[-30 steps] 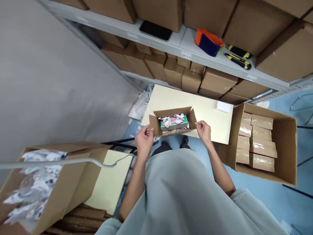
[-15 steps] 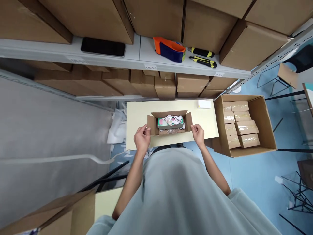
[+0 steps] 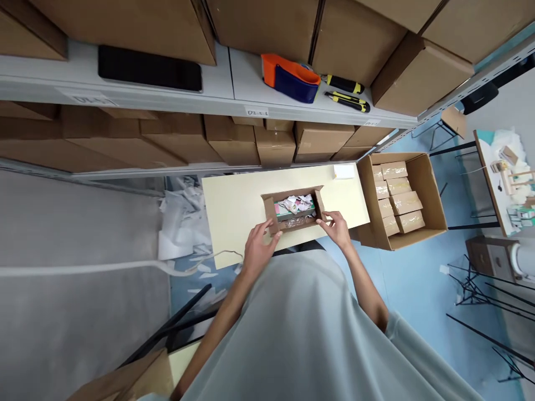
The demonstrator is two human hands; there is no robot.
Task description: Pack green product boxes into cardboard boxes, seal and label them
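On the cream table stands a small open cardboard box with its flaps up. A green-and-white carton lies inside, partly covered by crumpled printed paper. Clear bubble wrap fills the near side of the box. At the near left corner, my left hand holds the cardboard between fingertips and thumb, which are spread around it. My right hand grips the near right corner, fingers on the end flap and thumb at the front.
A large carton holding several taped small boxes stands right of the table. A white box lies at the far right. Above, a shelf carries a phone, an orange-blue tape dispenser and yellow-black cutters. White scrap is heaped left.
The view has shifted and turned slightly. The small box now sits at a tilt, its right end higher in view. My left hand has moved from the left flap to the near left corner.
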